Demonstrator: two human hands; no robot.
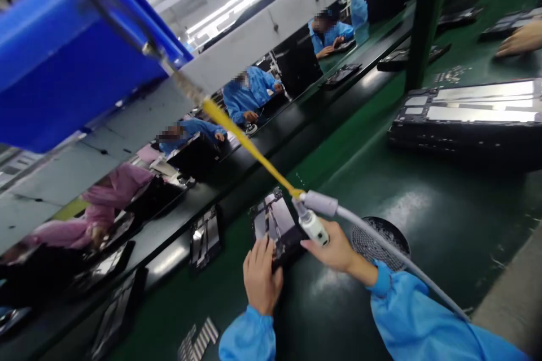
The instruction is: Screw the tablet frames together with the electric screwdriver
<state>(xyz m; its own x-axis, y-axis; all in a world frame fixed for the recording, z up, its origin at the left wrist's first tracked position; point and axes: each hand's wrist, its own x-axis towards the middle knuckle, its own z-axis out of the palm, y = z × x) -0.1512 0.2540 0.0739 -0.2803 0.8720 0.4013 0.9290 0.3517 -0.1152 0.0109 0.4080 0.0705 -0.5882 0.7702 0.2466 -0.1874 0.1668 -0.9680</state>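
Green anti-static bench mat (423, 225). Landmark: round black mesh pad (378, 242) lying on mat. Just left of pad, dark device frame (275, 220). Farther left, bright metal strips (198, 340). Well beyond pad, large black-framed metal panel (463, 115).

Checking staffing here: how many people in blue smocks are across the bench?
4, in a row beyond the white beam, nearest first: one person, the next, the next, the farthest; more may be hidden.

No text, label, brand, number or sign is legible in this view; any markings on the electric screwdriver (314, 227) or device frames (275, 225) are too small to read.
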